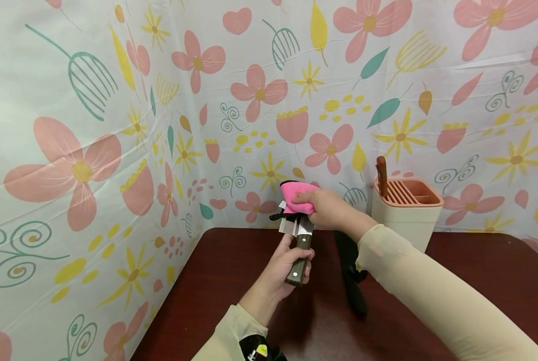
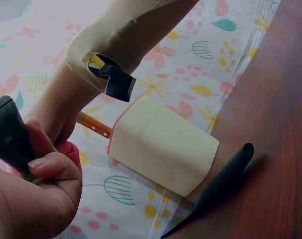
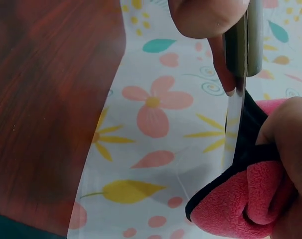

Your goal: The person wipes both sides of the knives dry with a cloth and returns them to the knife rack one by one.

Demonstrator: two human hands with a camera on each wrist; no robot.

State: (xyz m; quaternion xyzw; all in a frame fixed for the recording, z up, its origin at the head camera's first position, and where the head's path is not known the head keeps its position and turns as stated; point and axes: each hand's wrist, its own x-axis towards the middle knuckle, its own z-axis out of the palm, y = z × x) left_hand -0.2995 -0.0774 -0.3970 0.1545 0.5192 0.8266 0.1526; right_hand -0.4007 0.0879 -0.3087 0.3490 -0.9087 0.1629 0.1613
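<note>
The knife (image 1: 303, 241) is up over the table (image 1: 183, 311), stiff and likely sharp; its handle (image 1: 297, 274) looks safest to hold. The left hand (image 1: 281, 266) grips that. The right hand (image 1: 329, 208) holds a soft pink cloth (image 1: 292, 192) over the blade (image 3: 233, 132). A cream box (image 1: 401, 220) stands farther right.

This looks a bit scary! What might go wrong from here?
The fuzzy pink, black-edged cloth could slip, letting the dark-green-handled metal knife cut the right hand gripping the cloth. The left hand has a finger close to the blade, so a shifting grip might nick it. The long black utensil on the reddish-brown table might get knocked by the right arm reaching nearby.
</note>
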